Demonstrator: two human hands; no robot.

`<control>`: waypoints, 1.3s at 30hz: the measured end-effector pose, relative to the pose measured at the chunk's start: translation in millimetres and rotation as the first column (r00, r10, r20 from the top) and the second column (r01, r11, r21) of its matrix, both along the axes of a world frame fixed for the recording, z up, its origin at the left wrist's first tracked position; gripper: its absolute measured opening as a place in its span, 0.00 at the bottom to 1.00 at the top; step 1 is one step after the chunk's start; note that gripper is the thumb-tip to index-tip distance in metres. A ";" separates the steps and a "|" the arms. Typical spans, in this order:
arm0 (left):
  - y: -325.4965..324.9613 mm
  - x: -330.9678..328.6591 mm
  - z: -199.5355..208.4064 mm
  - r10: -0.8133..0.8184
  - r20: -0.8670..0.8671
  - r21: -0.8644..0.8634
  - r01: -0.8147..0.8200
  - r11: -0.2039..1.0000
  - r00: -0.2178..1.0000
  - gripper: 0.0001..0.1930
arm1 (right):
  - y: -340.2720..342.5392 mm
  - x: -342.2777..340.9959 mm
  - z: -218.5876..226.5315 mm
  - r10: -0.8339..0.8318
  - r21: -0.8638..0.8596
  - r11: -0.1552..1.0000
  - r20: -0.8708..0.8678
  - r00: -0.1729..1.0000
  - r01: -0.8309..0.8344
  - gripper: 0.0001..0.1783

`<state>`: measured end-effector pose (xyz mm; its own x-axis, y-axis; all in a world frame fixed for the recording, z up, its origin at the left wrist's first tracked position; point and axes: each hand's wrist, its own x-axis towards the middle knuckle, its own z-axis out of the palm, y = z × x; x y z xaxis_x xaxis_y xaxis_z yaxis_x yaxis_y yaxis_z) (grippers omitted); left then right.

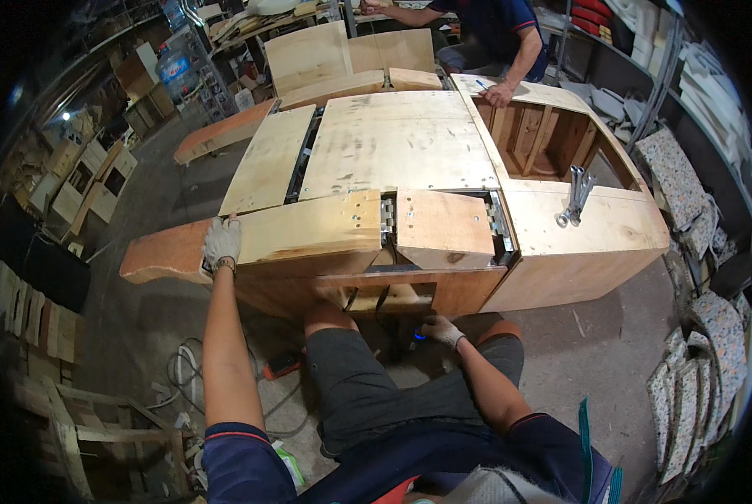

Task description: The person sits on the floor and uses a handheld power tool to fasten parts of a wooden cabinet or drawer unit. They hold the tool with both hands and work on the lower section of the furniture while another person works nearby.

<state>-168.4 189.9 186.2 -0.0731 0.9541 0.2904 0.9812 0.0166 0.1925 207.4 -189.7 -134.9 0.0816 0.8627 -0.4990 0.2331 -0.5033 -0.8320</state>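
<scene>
A large wooden furniture frame (401, 134) with hinged plywood sections fills the space before me. My left hand (222, 242), in a pale work glove, grips the left end of the near side panel (309, 231), beside the reddish end piece (162, 252). Its fingers bend over the panel's edge. Low in front of the frame's cut-out opening (393, 297), my right hand (441, 330), also gloved, closes around a small dark object with a blue light (420, 334). What kind of object it is does not show. Metal hinges (388, 215) join the near panels.
Several metal wrenches (574, 202) lie on the right section, near its open compartment (544, 143). A co-worker's hand (499, 94) with a pen rests on the far edge. Cables (187, 370) and an orange-black tool (283, 364) lie on the floor. Foam pieces (687, 378) stand at right.
</scene>
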 end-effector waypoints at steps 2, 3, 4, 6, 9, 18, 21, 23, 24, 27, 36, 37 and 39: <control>1.2 14.4 -0.8 -0.024 0.015 0.025 0.023 0.999 1.000 0.37 | -6.5 10.3 -4.9 -0.030 0.006 1.000 0.017 0.999 0.030 0.39; 0.6 10.9 -1.3 -0.019 0.017 0.020 0.018 1.000 1.000 0.37 | -5.9 7.0 0.1 -0.018 0.001 1.000 0.016 1.000 0.018 0.40; 0.4 4.6 -1.7 -0.011 0.020 0.014 0.011 1.000 1.000 0.37 | -4.8 2.1 5.6 -0.004 -0.004 1.000 0.016 1.000 0.004 0.41; -0.5 -1.6 -2.6 -0.004 0.023 0.017 0.003 1.000 1.000 0.37 | -5.2 -4.3 14.0 -0.015 0.004 1.000 0.028 0.999 0.015 0.39; -0.7 -1.2 -2.5 -0.002 0.014 0.024 0.001 1.000 1.000 0.37 | -4.3 -5.3 20.0 -0.016 0.004 1.000 0.030 0.999 0.016 0.38; 3.1 3.5 -3.3 -0.011 0.007 0.019 0.011 1.000 1.000 0.37 | -8.7 -5.5 22.0 -0.052 0.039 0.998 0.031 0.998 0.050 0.32; -2.8 -0.4 -2.0 0.000 -0.007 0.019 0.000 1.000 1.000 0.37 | -9.4 -11.9 35.6 -0.050 0.039 0.998 0.031 0.998 0.049 0.30; -3.7 -1.6 -0.5 0.006 -0.015 0.008 -0.006 1.000 1.000 0.37 | -8.7 -14.2 38.6 -0.047 0.045 0.998 0.031 0.998 0.045 0.30; -2.5 -0.1 -0.6 0.004 -0.013 0.010 -0.004 1.000 1.000 0.37 | -7.8 -12.6 35.5 -0.047 0.049 0.998 0.025 0.999 0.046 0.30; -0.6 -1.9 -1.9 0.005 -0.013 0.024 -0.004 1.000 1.000 0.37 | -5.9 -8.5 25.4 -0.019 0.037 0.999 0.004 1.000 0.019 0.31; -4.4 -2.7 -0.4 0.010 -0.008 0.003 -0.010 1.000 1.000 0.37 | -2.0 -5.8 20.8 0.019 0.024 1.000 0.037 0.999 -0.020 0.35; -5.8 -5.0 0.2 0.012 -0.007 0.000 -0.012 1.000 1.000 0.37 | -2.5 -8.3 28.5 0.036 0.012 0.999 0.022 0.999 -0.036 0.35; -4.8 4.6 1.9 -0.005 0.005 -0.006 0.005 1.000 1.000 0.37 | -5.3 -1.7 20.6 -0.006 0.067 0.998 0.022 1.000 0.005 0.36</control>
